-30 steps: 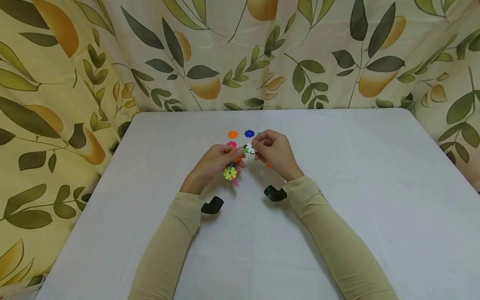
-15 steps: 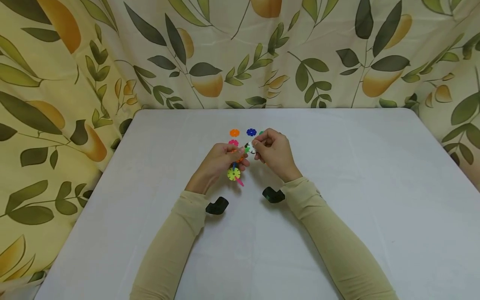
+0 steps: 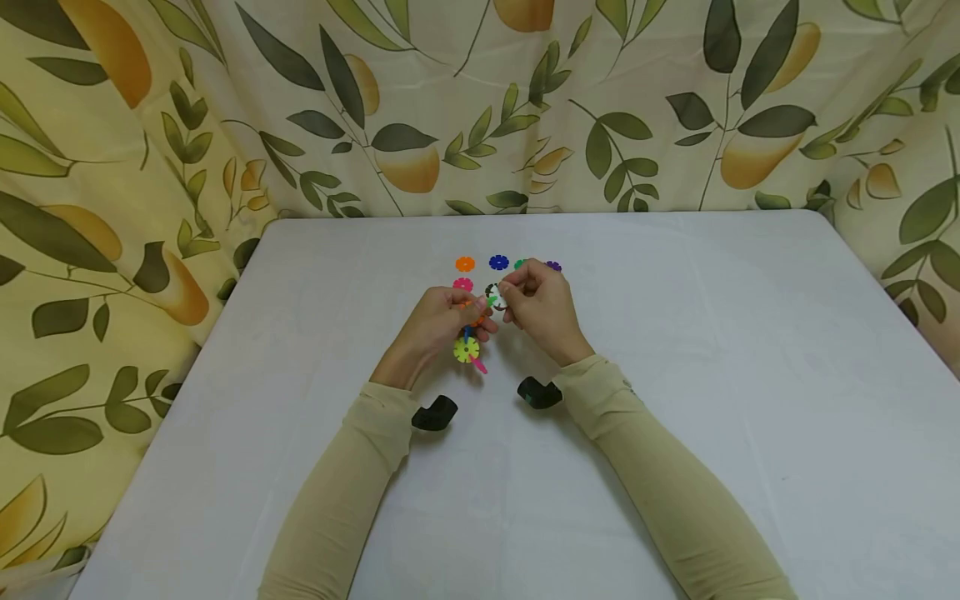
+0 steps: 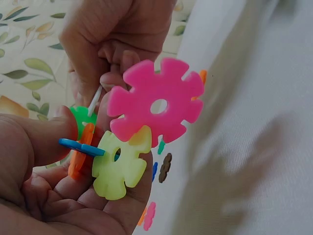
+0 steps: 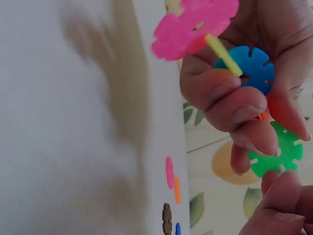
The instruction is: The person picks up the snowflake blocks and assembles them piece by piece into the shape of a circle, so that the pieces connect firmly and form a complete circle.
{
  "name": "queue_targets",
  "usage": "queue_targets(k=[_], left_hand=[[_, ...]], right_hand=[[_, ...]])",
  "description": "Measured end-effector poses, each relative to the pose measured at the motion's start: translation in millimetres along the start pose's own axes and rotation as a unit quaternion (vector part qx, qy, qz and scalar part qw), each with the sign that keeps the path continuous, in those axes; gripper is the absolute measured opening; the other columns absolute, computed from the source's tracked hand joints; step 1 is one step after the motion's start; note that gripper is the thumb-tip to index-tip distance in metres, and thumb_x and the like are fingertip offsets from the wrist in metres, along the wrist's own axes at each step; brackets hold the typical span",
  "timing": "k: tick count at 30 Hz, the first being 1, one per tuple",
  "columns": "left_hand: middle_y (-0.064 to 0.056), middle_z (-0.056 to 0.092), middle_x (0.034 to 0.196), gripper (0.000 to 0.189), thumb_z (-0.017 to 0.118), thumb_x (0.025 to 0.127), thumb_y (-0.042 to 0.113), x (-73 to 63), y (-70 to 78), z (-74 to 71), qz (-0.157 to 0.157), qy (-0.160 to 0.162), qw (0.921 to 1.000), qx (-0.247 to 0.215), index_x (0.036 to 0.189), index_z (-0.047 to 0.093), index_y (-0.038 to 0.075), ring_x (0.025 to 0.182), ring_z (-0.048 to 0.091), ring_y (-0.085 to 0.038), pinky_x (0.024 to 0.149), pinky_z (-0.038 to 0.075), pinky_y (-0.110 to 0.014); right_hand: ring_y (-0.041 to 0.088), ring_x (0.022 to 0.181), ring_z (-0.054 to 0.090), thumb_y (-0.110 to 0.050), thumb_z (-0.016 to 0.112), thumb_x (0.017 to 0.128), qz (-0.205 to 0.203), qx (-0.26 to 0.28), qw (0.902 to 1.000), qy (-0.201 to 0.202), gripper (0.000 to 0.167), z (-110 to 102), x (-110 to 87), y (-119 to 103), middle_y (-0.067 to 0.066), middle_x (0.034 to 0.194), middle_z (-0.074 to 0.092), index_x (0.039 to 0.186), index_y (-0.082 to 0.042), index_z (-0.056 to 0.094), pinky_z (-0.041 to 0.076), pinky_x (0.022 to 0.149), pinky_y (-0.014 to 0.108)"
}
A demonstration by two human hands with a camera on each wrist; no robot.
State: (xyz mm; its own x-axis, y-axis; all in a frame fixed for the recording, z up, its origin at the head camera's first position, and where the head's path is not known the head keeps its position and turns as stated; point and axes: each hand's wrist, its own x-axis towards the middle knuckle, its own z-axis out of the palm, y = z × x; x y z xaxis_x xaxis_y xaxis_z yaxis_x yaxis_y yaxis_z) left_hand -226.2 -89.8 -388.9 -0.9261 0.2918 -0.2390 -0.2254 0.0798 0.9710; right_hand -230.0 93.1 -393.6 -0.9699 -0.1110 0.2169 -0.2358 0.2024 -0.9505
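My left hand (image 3: pixel 427 329) grips a chain of notched plastic discs slotted together. In the left wrist view the chain runs from a pink disc (image 4: pixel 134 103) through a yellow disc (image 4: pixel 105 178), a blue disc (image 4: pixel 72 144) and an orange disc (image 4: pixel 76 166) to a green disc (image 4: pixel 79 117). My right hand (image 3: pixel 551 308) pinches a white disc (image 3: pixel 498 297) between thumb and fingers, its edge meeting the green disc. In the right wrist view fingers cover most of the white and orange discs; whether white sits fully in the slot cannot be told.
Behind the hands lie several loose discs: orange (image 3: pixel 465 264), dark blue (image 3: pixel 498 262), purple (image 3: pixel 554 266), pink (image 3: pixel 462 284) and brown (image 4: pixel 165 168). A black device (image 3: pixel 434 413) sits at the left wrist, another black device (image 3: pixel 539 392) at the right. Patterned curtain (image 3: pixel 480 108) borders the white table (image 3: pixel 675 333).
My right hand has shifted slightly left, bringing the white disc closer to the left hand. A purple disc now shows behind the right hand. Both hands keep their hold.
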Motion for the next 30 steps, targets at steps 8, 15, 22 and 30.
queue_targets(k=[8,15,22,30], left_hand=[[-0.020,0.077,0.098,0.036,0.064,0.110,0.021,0.0,3.6,-4.3,-0.008,-0.035,0.9993,0.009,0.117,0.069,-0.014,0.079,0.074,-0.020,0.085,0.061,-0.029],[-0.026,0.071,0.118,0.042,0.065,0.110,0.028,-0.1,1.5,-9.1,-0.029,-0.053,0.9981,0.006,0.135,0.063,-0.006,0.079,0.077,-0.022,0.081,0.061,-0.030],[-0.021,0.073,0.105,0.031,0.064,0.110,0.029,2.7,-5.2,-8.8,-0.024,-0.055,0.9981,0.013,0.128,0.066,0.003,0.081,0.079,-0.027,0.082,0.062,-0.036],[-0.024,0.072,0.102,0.024,0.064,0.110,0.020,4.1,-10.4,-9.3,-0.026,-0.054,0.9982,-0.001,0.127,0.065,0.003,0.082,0.079,-0.029,0.082,0.064,-0.038]], right_hand=[[0.024,0.060,0.062,-0.001,0.067,0.104,0.018,-0.010,0.9997,-0.011,0.007,-7.0,2.9,-1.4,0.019,0.079,0.069,0.104,0.006,0.065,0.047,0.053,0.021],[0.026,0.072,0.062,-0.002,0.068,0.102,0.006,-0.058,0.9980,-0.025,0.008,-12.3,4.1,2.0,0.016,0.088,0.070,0.102,0.005,0.070,0.051,0.064,0.024],[0.026,0.081,0.061,-0.003,0.070,0.102,0.017,-0.089,0.9951,-0.041,0.007,-12.8,4.7,3.0,0.014,0.092,0.070,0.102,0.003,0.073,0.051,0.070,0.028],[0.026,0.080,0.063,-0.003,0.072,0.101,0.023,-0.095,0.9924,-0.075,0.008,-13.3,3.6,0.6,0.015,0.097,0.073,0.104,0.004,0.076,0.054,0.070,0.028]])
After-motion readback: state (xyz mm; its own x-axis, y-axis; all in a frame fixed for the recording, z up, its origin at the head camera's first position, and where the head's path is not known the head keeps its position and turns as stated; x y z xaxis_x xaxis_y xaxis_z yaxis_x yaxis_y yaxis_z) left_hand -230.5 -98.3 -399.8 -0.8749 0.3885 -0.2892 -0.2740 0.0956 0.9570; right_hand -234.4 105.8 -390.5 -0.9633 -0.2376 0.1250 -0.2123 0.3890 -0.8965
